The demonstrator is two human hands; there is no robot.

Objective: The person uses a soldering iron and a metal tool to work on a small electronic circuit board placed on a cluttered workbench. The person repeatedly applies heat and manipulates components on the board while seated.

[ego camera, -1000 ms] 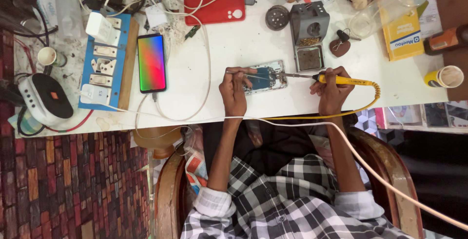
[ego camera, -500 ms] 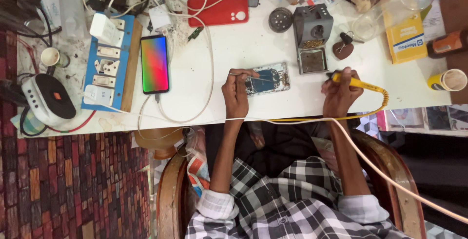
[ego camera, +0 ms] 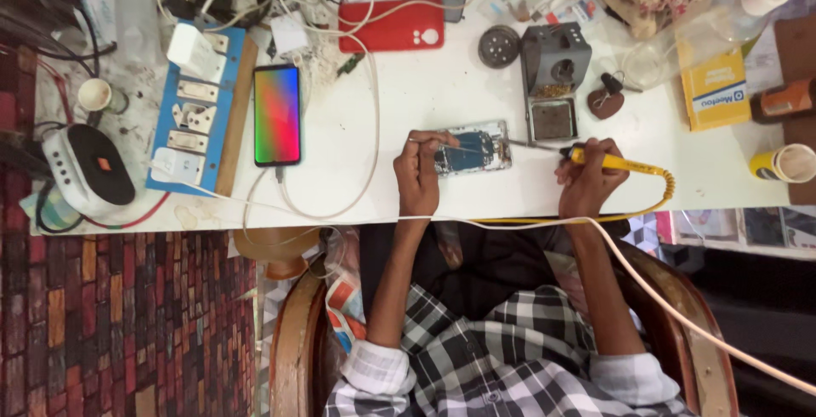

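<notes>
Here the left hand [ego camera: 416, 175] pinches thin tweezers [ego camera: 442, 142] over the opened phone [ego camera: 473, 149]. The right hand [ego camera: 588, 181] grips a yellow iron [ego camera: 616, 162], its tip just right of the phone.

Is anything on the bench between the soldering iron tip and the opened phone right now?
Nothing visible. The right hand holds the yellow soldering iron, its tip pointing left over bare white table towards the opened phone. The grey iron stand sits just above that line, not across it. The left hand holds thin tweezers at the phone's far side.
</notes>
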